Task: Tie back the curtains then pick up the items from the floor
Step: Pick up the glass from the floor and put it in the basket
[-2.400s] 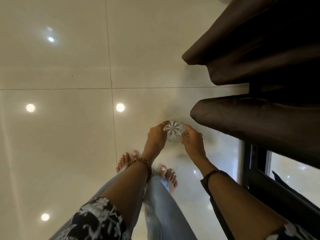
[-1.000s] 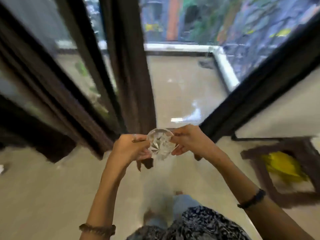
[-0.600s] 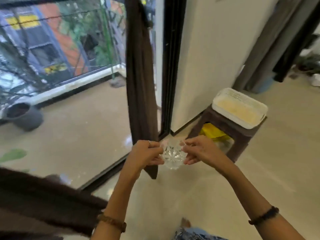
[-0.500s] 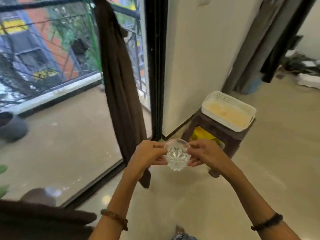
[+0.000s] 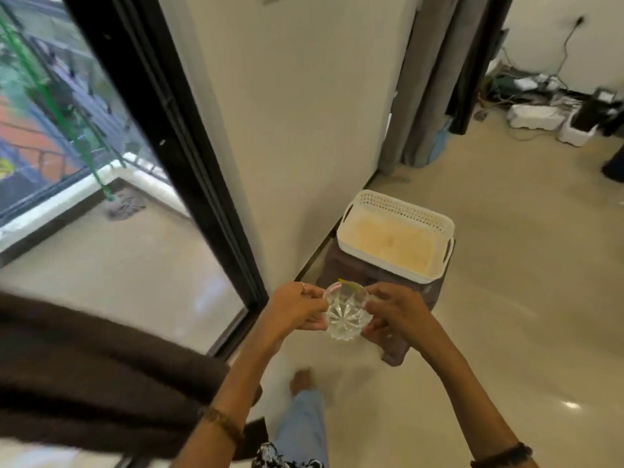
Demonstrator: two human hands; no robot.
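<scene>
step: carry glass bowl [image 5: 347,314] to basket [image 5: 395,236] | grip: left hand [image 5: 293,310], right hand [image 5: 395,312] pinch rim | advice: keep level, lower gently

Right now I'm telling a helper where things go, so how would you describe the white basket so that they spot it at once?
Find the black-framed glass door and follow the cream wall right to a dark brown stool at its foot. The white basket sits on top, beyond the glass bowl held in both hands. It alone is rectangular, with perforated sides and cut-out handles.
</scene>
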